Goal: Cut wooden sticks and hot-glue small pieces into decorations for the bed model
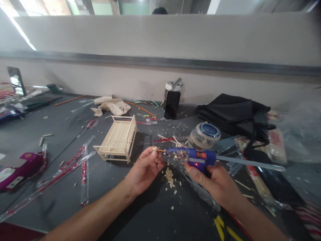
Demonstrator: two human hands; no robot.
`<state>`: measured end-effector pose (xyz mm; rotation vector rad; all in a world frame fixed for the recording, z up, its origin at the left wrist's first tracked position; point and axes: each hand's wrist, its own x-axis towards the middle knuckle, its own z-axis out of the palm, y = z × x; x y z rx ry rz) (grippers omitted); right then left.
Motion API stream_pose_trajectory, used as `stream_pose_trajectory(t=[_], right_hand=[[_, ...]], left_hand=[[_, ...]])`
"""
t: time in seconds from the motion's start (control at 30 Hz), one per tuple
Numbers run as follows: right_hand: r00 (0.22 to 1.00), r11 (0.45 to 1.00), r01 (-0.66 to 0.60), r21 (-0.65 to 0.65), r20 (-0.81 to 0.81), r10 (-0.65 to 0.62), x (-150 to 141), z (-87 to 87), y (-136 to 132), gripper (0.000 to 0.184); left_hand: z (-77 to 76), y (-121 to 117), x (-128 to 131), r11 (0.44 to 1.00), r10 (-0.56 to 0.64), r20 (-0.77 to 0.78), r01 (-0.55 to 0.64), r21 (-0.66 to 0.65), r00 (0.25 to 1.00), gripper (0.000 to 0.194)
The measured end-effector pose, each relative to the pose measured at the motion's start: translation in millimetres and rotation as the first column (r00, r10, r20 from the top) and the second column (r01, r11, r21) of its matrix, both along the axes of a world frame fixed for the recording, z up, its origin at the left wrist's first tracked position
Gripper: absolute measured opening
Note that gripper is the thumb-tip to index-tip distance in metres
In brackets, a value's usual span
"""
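Note:
My right hand [213, 179] is wrapped round the grip of a blue hot glue gun [198, 156], whose small red light is lit. A long clear glue stick [250, 162] juts from its back end. The nozzle points left at my left hand [147, 165], which pinches a small pale wooden piece [155, 149] right by the tip. Below the gun lies a little heap of short cut wooden bits [169, 175]. To the left of my left hand stands a miniature bed frame [116, 134] made of thin wooden sticks.
An upturned glass jar [204, 135] stands behind the gun. A phone [172, 104] leans on a bottle at the back, beside a black bag [233, 112]. Plastic wrappers [84, 174], a purple glue gun [21, 169] and a crumpled cloth [111, 106] lie to the left.

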<state>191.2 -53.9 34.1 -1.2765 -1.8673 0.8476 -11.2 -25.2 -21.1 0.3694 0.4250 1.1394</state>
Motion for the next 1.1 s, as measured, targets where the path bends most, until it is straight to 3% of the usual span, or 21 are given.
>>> stream_pose_trajectory(t=[0.67, 0.77, 0.87, 0.97, 1.1], right_hand=[[1.0, 0.998, 0.013, -0.059, -0.01, -0.013, 1.4, 5.4, -2.0, 0.028], [0.992, 0.993, 0.074, -0.089, -0.093, -0.082, 3.9, 2.9, -5.2, 0.027], [0.974, 0.977, 0.212, 0.023, -0.092, -0.209, 7.7, 1.1, -7.7, 0.025], [0.927, 0.872, 0.348, 0.344, 0.012, -0.374, 15.4, 4.7, -5.0, 0.025], [0.799, 0.638, 0.301, 0.709, 0.179, -0.575, 36.8, 15.6, 11.1, 0.04]], left_hand=[[-0.2, 0.8, -1.1, 1.0, -0.002, 0.014, 0.002, -0.01, 1.0, 0.016], [0.4, 0.5, -1.4, 1.0, 0.0, 0.02, 0.0, 0.0, 1.0, 0.014], [1.3, 0.5, -1.4, 1.0, 0.004, 0.027, -0.004, -0.003, 1.0, 0.014], [2.7, 0.3, -1.1, 0.999, 0.012, 0.034, -0.011, -0.03, 0.999, 0.017], [4.4, 0.3, -0.8, 0.999, 0.014, 0.023, -0.013, -0.039, 1.0, 0.019]])
